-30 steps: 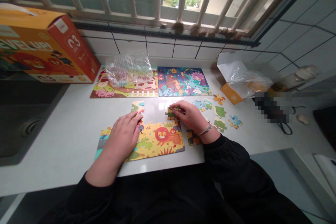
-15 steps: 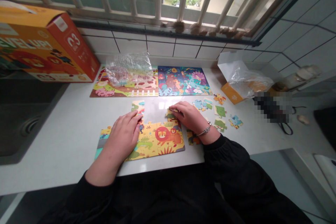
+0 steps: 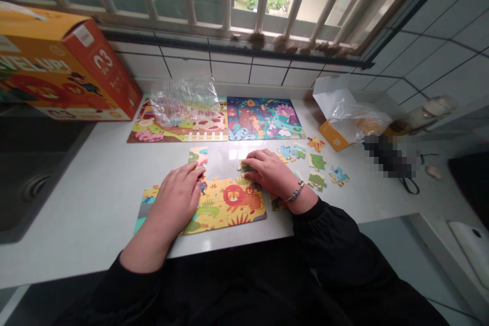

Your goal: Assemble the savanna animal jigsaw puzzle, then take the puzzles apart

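Note:
A partly joined jigsaw puzzle [image 3: 214, 210] with two lions on a yellow ground lies near the counter's front edge. Across its left part rests my left hand [image 3: 176, 194], fingers stretched out flat, their tips by an upright strip of joined pieces [image 3: 198, 155]. My right hand [image 3: 270, 172] has its fingers closed on a yellow-green puzzle piece [image 3: 244, 165] at the puzzle's upper right edge; the fingers cover much of it. Whether this piece is fully seated I cannot tell. Another dark-patterned piece [image 3: 276, 202] lies partly hidden below my right wrist.
Several loose pieces [image 3: 317, 161] lie right of my right hand. Behind are a finished farm puzzle [image 3: 171, 135] under clear plastic wrap [image 3: 185, 99] and a dark blue animal puzzle [image 3: 265, 118]. A large orange box [image 3: 72, 69] stands left by the sink [image 3: 34, 178]; an opened box [image 3: 336, 135] sits right.
My right fingers have settled lower over the puzzle piece, covering more of it. My left hand stays on the puzzle. The whole view has shifted slightly.

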Action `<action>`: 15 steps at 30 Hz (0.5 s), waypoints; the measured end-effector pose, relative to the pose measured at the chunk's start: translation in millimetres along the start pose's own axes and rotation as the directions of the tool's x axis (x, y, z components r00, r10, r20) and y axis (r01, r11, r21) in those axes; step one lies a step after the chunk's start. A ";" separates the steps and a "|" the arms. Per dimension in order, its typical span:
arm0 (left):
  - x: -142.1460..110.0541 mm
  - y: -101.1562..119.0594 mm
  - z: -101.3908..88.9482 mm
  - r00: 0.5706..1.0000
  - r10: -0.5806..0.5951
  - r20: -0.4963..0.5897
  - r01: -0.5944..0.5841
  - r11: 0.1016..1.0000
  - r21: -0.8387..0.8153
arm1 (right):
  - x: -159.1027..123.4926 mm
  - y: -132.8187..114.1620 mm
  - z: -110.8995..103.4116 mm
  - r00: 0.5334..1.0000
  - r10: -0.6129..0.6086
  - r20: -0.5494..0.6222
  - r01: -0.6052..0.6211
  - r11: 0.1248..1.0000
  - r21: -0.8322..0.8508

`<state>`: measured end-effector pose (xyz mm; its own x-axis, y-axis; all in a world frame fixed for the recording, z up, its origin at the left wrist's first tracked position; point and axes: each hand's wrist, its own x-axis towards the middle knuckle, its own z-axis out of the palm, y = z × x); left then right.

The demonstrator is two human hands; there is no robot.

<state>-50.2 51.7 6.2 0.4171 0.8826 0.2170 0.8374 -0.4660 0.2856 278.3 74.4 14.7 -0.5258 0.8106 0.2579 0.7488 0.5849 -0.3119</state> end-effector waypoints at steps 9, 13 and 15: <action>-0.7 -3.4 3.6 1.000 0.001 -0.004 -0.001 1.000 0.009 | 0.8 3.2 1.6 1.000 -0.019 -0.003 0.019 0.999 0.031; 0.1 -2.9 2.5 1.000 0.000 -0.007 0.000 1.000 -0.005 | 0.6 3.5 2.2 1.000 0.005 -0.017 -0.004 1.000 0.016; 0.2 -2.5 2.2 1.000 -0.002 -0.004 0.002 1.000 -0.011 | 0.3 3.1 1.5 1.000 0.011 -0.015 -0.011 1.000 0.015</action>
<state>-51.5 53.2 3.4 0.4137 0.8834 0.2201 0.8345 -0.4646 0.2962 279.9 76.4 12.5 -0.5115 0.8165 0.2678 0.7484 0.5764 -0.3281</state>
